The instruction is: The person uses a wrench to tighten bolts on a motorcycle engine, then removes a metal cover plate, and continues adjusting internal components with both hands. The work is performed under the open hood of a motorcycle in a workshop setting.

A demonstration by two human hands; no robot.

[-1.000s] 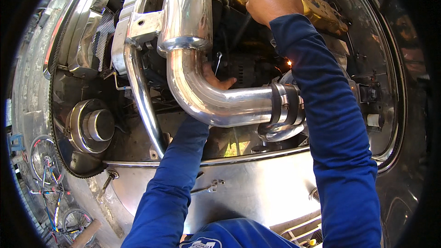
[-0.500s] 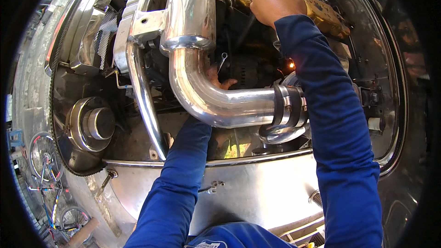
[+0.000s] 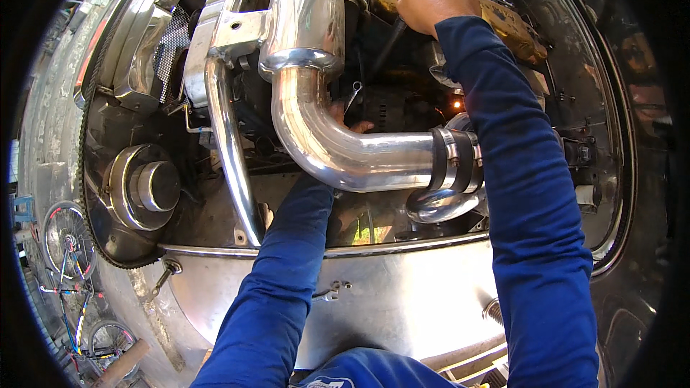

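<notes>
Person's left hand, mostly hidden within the inner bend of the polished pipe elbow, lies at the lower end of a ring-ended wrench; whether its fingers grip the tool cannot be told. The right hand, curled, rests at the yellow engine cover beyond and right of the elbow; its fingertips and anything within them are concealed. The wrench, in the elbow's inner bend, is presumably light, rigid and slippery if oily, best held along its shank below the ring. The elbow overlies the left hand and obstructs access; hose clamps encircle the elbow's right end. Left of the elbow: a slanting metal tube. On its near side: a metal front panel bearing a second wrench.
</notes>
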